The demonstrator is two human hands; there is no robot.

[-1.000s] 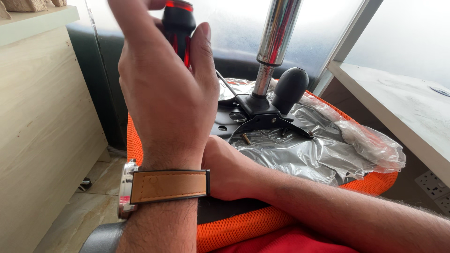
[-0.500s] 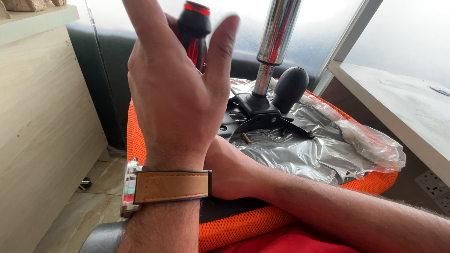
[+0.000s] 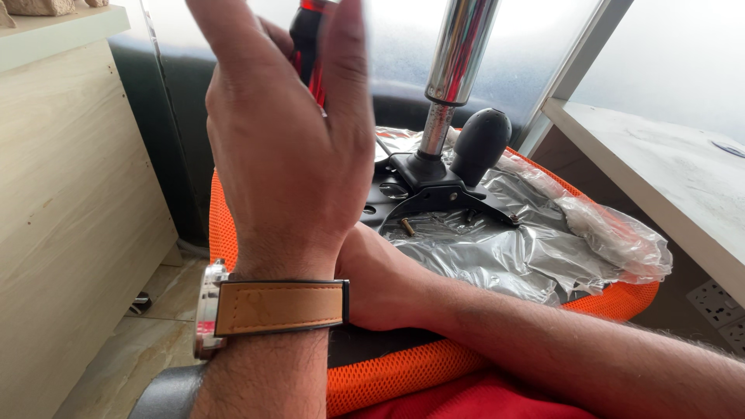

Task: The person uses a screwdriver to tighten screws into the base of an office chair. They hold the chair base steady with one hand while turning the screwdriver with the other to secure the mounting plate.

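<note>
Left hand (image 3: 291,147) open beside, perhaps touching, red-black handle (image 3: 309,46)

Left hand (image 3: 291,147) raised, back to camera, fingers spread and loose, wrist upright. Right forearm crosses low from the right; right hand (image 3: 372,271) mostly hidden behind the left wrist.
</note>
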